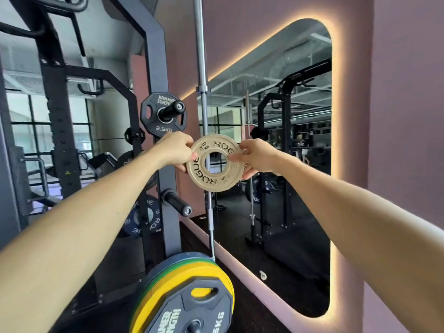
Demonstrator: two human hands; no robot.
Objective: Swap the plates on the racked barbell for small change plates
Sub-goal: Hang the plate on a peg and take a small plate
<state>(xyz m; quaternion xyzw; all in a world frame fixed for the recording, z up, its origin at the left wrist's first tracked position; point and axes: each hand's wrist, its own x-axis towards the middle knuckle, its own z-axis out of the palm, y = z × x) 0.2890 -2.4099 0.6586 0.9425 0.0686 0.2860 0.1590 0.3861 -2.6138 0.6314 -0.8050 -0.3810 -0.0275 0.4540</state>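
Observation:
I hold a small tan Rogue change plate [215, 165] upright at arm's length, its face toward me. My left hand [175, 151] grips its left rim and my right hand [257, 155] grips its right rim. Below, at the bottom centre, the barbell end [194, 325] carries a black 5 kg plate [189, 308] in front of yellow [149, 301], green and dark plates. The change plate is well above and apart from that loaded sleeve.
A black rack upright [159, 116] stands just left, with a 2.5 kg plate [163, 114] on its upper storage peg and a bare peg [177, 204] lower down. A vertical steel bar [203, 92] stands against the lit wall mirror [276, 164]. Blue plates [144, 217] sit low behind the upright.

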